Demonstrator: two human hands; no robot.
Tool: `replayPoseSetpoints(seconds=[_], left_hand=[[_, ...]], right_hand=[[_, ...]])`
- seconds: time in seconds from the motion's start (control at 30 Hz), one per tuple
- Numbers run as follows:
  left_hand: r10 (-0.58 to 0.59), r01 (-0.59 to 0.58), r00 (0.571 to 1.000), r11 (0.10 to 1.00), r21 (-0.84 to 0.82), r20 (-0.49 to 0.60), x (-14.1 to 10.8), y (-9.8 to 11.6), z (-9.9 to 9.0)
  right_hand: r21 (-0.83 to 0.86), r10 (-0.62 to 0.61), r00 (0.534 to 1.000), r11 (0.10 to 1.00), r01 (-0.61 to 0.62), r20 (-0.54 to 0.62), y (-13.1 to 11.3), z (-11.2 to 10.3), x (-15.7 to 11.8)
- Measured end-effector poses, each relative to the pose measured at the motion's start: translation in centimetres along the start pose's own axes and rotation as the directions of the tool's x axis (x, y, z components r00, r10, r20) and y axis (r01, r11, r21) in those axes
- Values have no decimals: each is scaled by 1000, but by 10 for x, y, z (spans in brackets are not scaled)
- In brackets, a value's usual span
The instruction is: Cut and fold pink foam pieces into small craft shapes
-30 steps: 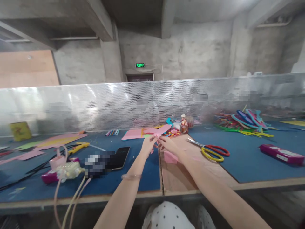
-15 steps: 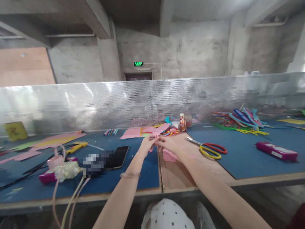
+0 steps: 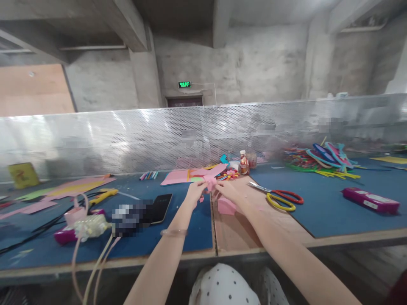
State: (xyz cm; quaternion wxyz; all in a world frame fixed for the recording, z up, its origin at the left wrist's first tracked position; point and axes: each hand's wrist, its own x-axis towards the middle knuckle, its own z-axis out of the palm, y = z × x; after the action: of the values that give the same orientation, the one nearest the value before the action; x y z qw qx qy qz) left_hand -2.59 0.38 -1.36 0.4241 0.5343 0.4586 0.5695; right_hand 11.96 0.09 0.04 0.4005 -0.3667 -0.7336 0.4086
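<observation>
Lying at eight o'clock from the small pink paper (image 3: 210, 182), a black phone (image 3: 161, 207) sits flat, seemingly set aside to leave working room. Next along, the left hand (image 3: 196, 191) pinches that paper at its nine o'clock edge, fingertips drawn narrow. At the three o'clock edge the right hand (image 3: 226, 190) grips likewise; holding both sides probably keeps the flimsy piece steady. More pink pieces (image 3: 226, 206) rest at five o'clock. Scissors (image 3: 271, 193) lie towards three o'clock, perhaps kept within reach.
</observation>
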Motion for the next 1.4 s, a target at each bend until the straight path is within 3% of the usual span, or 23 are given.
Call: replayPoseSetpoints(seconds=[0.1, 0.43, 0.7, 0.87, 1.0, 1.13, 1.23, 1.4], left_hand=[[26, -23, 999, 997, 73, -33, 0, 2, 1], [228, -224, 973, 930, 292, 21, 5, -1, -2], [145, -154, 988, 955, 255, 54, 4, 5, -4], [64, -67, 997, 992, 105, 35, 0, 10, -5], [-5, 6, 996, 1000, -10, 87, 0, 10, -5], [-97, 107, 990, 990, -95, 99, 1, 8, -6], [-163, 169, 983, 984, -58, 88, -1, 9, -5], [-124, 113, 982, 990, 81, 143, -7, 10, -3]], right_hand=[[23, 7, 999, 1000, -6, -47, 7, -1, 4], [31, -68, 985, 997, 74, -159, 18, -15, 10], [103, -43, 987, 993, 60, -158, 19, -18, 13], [357, 12, 992, 933, 34, -125, 17, -17, 11], [492, -5, 996, 869, 50, -93, 16, -16, 10], [483, -1, 998, 875, 33, -65, 14, -16, 8], [451, -3, 1000, 893, 17, -31, 14, -16, 7], [399, -34, 999, 916, 38, -17, 20, -15, 10]])
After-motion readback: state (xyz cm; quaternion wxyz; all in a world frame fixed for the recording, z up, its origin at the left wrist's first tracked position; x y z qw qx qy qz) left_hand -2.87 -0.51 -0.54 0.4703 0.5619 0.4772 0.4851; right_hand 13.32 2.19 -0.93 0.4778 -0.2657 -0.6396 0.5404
